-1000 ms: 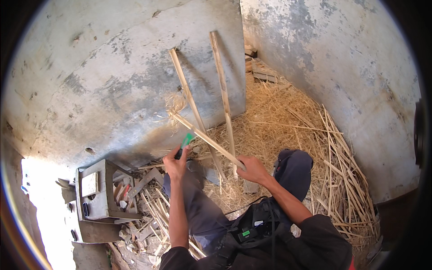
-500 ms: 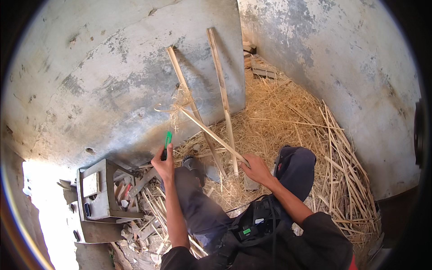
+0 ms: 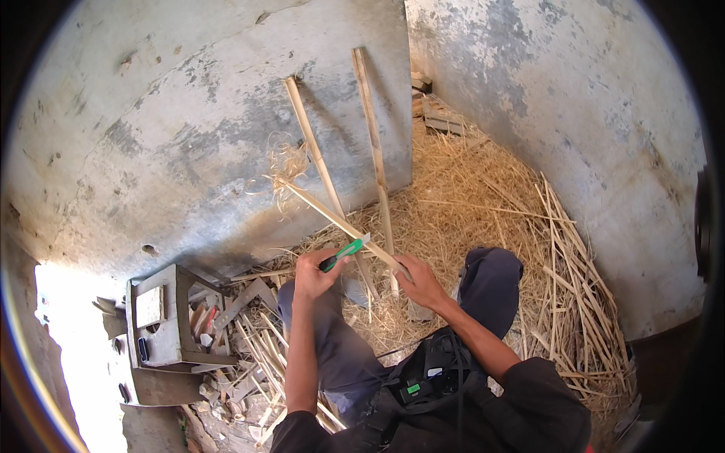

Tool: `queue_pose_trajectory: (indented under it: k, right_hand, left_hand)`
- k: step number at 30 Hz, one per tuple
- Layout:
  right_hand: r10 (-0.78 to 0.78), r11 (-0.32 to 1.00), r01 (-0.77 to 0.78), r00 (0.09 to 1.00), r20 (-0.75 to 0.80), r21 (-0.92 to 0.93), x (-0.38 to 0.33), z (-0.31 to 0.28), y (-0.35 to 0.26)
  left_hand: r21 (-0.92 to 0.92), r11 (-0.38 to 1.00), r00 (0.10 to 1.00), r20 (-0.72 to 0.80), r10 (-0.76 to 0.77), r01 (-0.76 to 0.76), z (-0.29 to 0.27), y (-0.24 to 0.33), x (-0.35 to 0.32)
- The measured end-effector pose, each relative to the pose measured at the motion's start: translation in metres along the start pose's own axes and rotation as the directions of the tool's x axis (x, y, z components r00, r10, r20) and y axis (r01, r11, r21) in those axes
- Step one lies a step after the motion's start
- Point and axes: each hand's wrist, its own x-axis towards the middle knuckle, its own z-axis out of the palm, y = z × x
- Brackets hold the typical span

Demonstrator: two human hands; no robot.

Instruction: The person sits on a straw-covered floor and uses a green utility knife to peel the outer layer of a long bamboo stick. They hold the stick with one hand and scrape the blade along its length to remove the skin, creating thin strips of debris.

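Observation:
My left hand (image 3: 317,273) is closed round a green and black utility knife (image 3: 349,251). Its blade points right and lies at or very near a pale bamboo strip (image 3: 325,210). The near end of that strip is gripped in my right hand (image 3: 420,281), with fingers wrapped round it. From there the strip slants up and to the left, and a tangle of thin curled shavings (image 3: 285,167) hangs at its far end. Whether the blade touches the wood I cannot tell.
Two longer strips, a left one (image 3: 308,130) and a right one (image 3: 370,124), lean on the grey wall (image 3: 189,151). Shavings (image 3: 468,181) cover the floor; cut strips (image 3: 578,302) are heaped at right. A wooden stool-like box (image 3: 170,325) stands at left.
My left hand has swung right with the utility knife, bringing its blade from beside the wall to the bamboo strip. The strip's far end and its shavings have shifted slightly left.

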Motion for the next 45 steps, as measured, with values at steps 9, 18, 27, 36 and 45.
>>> queue_pose_trajectory:
  k: [9, 18, 27, 36, 45]
  right_hand:
    - [0.036, 0.999, -0.036, 0.998, -0.050, 0.002, 0.003, 0.004, 0.001]
    - [0.017, 1.000, -0.017, 0.999, -0.034, 0.011, 0.009, 0.001, -0.006]
    - [0.029, 1.000, -0.029, 1.000, -0.010, 0.002, 0.011, 0.002, -0.006]
    - [0.007, 1.000, -0.007, 1.000, -0.017, 0.003, 0.013, 0.002, -0.010]
    - [0.031, 1.000, -0.031, 0.999, 0.018, 0.006, 0.012, -0.001, -0.011]
  left_hand:
    - [-0.006, 1.000, 0.997, -0.069, -0.022, 0.022, -0.002, -0.008, 0.000]
    - [0.135, 0.982, 0.979, -0.171, -0.109, 0.133, 0.004, -0.005, -0.005]
    - [0.136, 0.979, 0.970, -0.211, -0.122, 0.153, 0.006, -0.001, -0.003]
    - [0.168, 0.975, 0.958, -0.272, -0.095, 0.144, 0.010, -0.005, -0.004]
    - [0.158, 0.972, 0.934, -0.338, -0.114, 0.176, 0.007, -0.004, -0.002]
